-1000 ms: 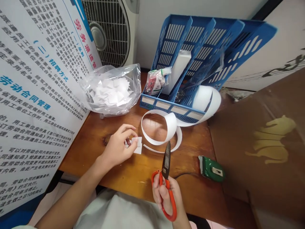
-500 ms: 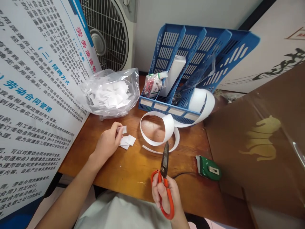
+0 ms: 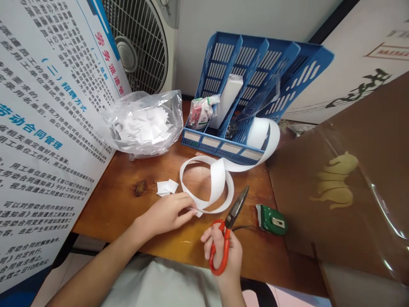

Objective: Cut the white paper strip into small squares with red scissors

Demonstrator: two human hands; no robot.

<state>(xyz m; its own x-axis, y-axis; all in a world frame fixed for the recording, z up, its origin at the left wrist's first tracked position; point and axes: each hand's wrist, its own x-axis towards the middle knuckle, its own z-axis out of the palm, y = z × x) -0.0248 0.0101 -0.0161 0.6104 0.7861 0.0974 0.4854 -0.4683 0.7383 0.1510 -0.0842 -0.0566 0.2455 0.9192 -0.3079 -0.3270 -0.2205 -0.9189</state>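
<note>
My left grip point(image 3: 169, 213) pinches the long, uncut white strip point(image 3: 218, 183) beside loose cut white squares point(image 3: 165, 187); my right grip point(image 3: 230, 251) holds orange-handled metal scissors point(image 3: 236, 209).

The worktop point(image 3: 128, 213) is brown wood with a smooth, glossy finish and a dark knot; on it, the curled strip point(image 3: 217, 183) is smooth, matt white and looks like paper or thin plastic. Behind the strip, the rack point(image 3: 220, 145) is blue plastic; left of it, the bag point(image 3: 174, 115) is clear, crinkled, shiny plastic. Right of the strip, the scissors point(image 3: 236, 209) have dark, dull metal blades and smooth orange handles
</note>
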